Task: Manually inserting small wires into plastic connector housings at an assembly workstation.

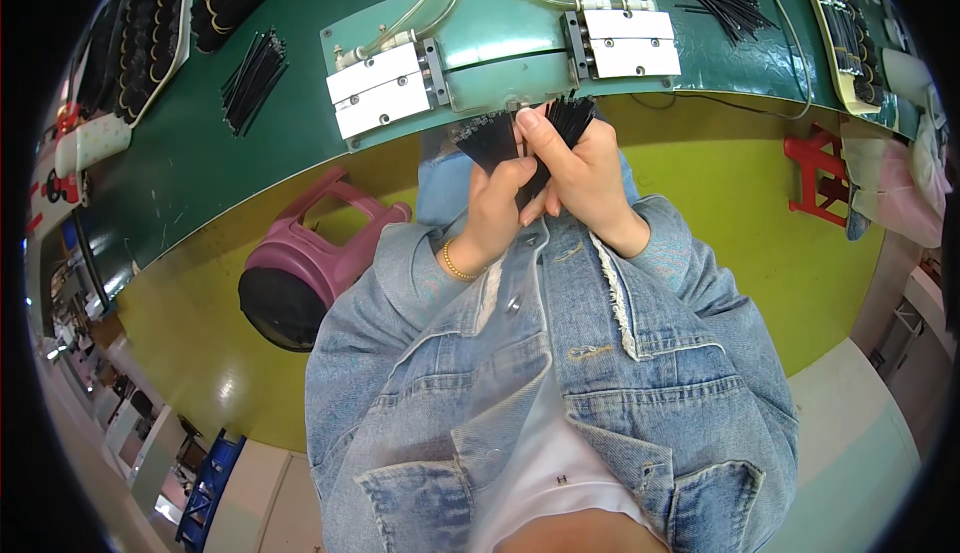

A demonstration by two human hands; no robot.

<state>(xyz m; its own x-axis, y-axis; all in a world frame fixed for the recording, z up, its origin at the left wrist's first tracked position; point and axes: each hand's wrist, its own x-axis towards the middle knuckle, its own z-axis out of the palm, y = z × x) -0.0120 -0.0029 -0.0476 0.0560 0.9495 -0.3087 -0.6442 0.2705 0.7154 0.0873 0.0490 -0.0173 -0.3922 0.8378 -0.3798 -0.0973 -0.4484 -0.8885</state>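
Black rods (482,141) splay lengthwise forward in a V, gripped by left hand (490,203) and right hand (588,175).

One small dark mark, shaped like a single capital letter, on a white shirt (548,453).
The mark (562,479) stands alone near the shirt's neckline, at the lower middle of the head view, where the wearer's denim jacket (480,393) hangs open; it is dark on plain white and tiny beside the cloth around it. On the jacket itself, a short run of yellowish stitching (590,352) crosses the front and faint coloured flecks (662,243) show on a sleeve, both too small to tell whether they form letters. No other lettering or number can be read.
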